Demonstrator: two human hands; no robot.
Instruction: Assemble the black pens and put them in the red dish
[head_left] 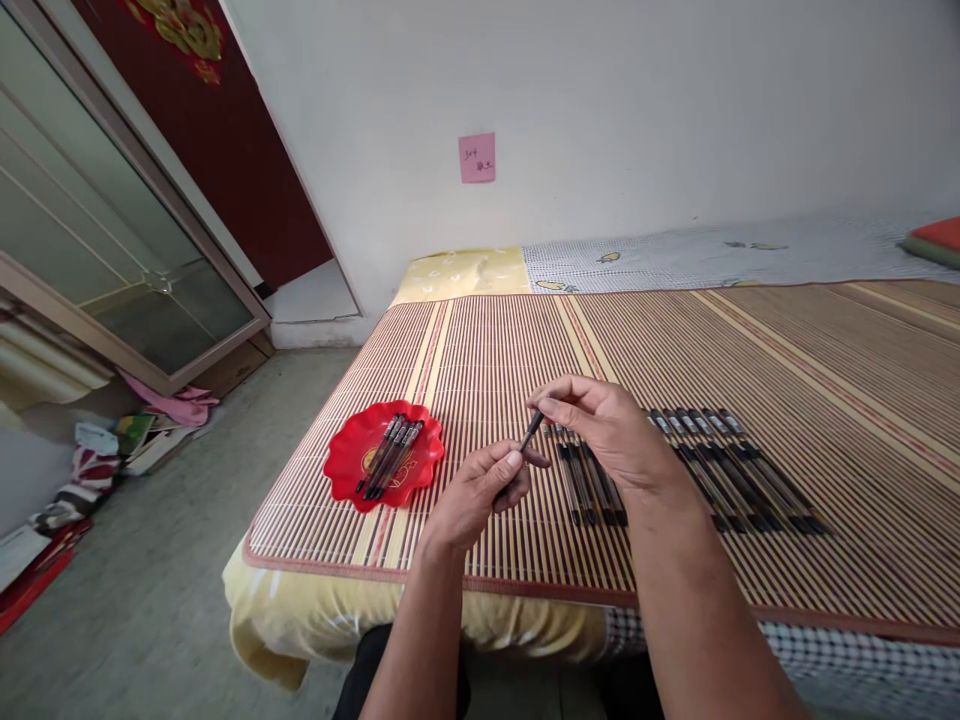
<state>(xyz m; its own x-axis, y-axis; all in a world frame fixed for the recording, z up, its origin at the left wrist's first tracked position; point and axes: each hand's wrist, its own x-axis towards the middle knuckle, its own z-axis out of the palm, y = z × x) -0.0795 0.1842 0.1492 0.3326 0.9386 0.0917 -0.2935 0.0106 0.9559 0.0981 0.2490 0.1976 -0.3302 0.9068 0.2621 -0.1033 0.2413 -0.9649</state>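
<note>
Both my hands meet on one dark pen (532,430) above the bamboo mat. My left hand (487,480) grips its lower part between thumb and fingers. My right hand (592,415) pinches the upper end. To the left, a red scalloped plate (341,465) carries several black pens (394,455) lying side by side. On the right, partly behind my right hand and forearm, a row of several similar pens (739,475) lies slanted on the mat. Fingers cover both ends of the held pen.
The striped bamboo mat (487,350) covers a bed with a yellow patterned sheet (322,610). A pink note (477,158) is stuck on the white wall. At left stands a glass-paned door (135,200), with cloths and papers (150,430) near the floor. A red-orange folded item (936,243) lies far right.
</note>
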